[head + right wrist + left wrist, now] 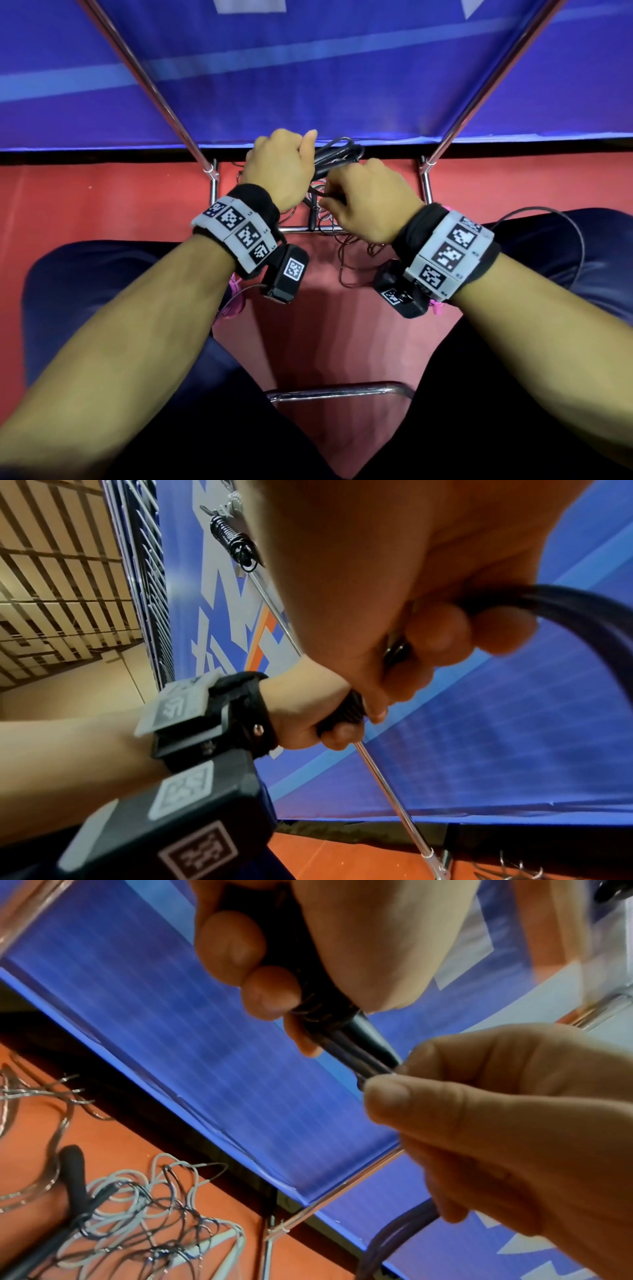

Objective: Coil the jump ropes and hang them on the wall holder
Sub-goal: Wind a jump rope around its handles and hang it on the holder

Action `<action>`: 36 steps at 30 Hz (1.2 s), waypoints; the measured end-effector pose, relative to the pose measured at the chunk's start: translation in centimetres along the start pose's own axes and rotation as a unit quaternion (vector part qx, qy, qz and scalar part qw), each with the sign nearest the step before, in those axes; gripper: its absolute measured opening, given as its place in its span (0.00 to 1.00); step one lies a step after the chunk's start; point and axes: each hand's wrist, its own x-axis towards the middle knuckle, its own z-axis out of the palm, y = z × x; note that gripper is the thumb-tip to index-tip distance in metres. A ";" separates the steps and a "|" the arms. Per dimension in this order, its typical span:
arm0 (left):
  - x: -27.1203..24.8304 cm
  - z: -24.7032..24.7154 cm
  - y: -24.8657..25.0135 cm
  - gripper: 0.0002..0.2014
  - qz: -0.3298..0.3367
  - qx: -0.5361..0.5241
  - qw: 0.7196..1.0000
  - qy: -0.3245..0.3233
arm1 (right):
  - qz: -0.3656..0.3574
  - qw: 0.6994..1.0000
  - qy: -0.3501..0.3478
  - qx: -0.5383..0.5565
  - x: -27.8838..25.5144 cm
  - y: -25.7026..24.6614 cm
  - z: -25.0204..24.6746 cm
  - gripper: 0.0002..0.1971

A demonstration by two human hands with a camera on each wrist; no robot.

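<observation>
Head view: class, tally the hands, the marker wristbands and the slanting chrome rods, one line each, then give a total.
hands: 2, left hand and right hand
marker wristbands: 2
slanting chrome rods: 2
total: 6

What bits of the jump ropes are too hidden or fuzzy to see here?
- Head view: left hand and right hand cover most of the black handles.
- Left wrist view: the rope tangle on the floor is blurred and cut off by the bottom edge; ropes cannot be counted.
- Right wrist view: the black cord runs off the right edge, its end unseen.
</observation>
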 end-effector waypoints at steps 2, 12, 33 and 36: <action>0.1 0.1 -0.2 0.28 0.001 0.032 0.999 -0.007 | 0.006 1.000 0.007 -0.027 -0.1 0.1 -0.6 0.09; -1.5 0.9 -0.5 0.22 0.061 0.022 0.982 -0.178 | -0.043 0.997 0.014 0.065 -0.5 2.5 -3.0 0.13; -2.8 -3.0 0.5 0.18 0.082 -0.324 0.930 -0.153 | 0.096 0.802 -0.053 0.587 0.8 3.1 -2.8 0.14; -2.8 -3.3 1.3 0.09 0.067 -0.360 0.923 -0.117 | 0.113 0.782 -0.033 0.612 1.4 2.5 -2.1 0.07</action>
